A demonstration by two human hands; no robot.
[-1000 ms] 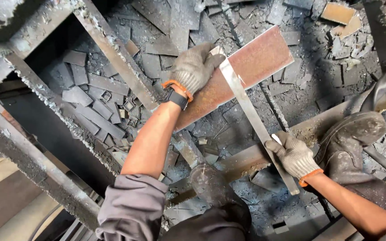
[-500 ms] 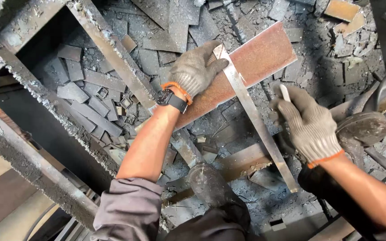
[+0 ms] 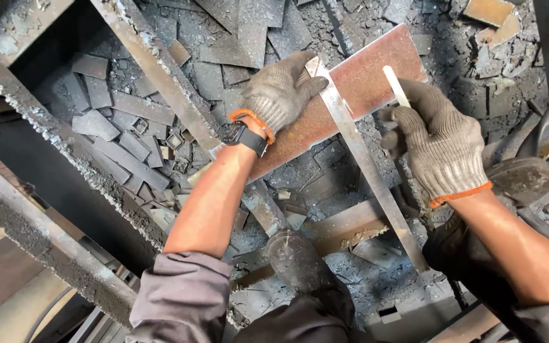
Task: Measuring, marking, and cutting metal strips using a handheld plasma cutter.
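On rusty plate point(image 3: 357, 95) | left hand point(image 3: 277, 92) pins ruler point(image 3: 363, 159) | right hand point(image 3: 440, 146) grips marker point(image 3: 395, 86)

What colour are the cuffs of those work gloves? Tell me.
Orange, on both the left hand and right hand; head view.

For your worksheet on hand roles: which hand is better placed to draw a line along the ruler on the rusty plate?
The right hand, probably: it holds the white marking stick over the rusty plate beside the steel ruler. The left hand presses down on ruler and plate.
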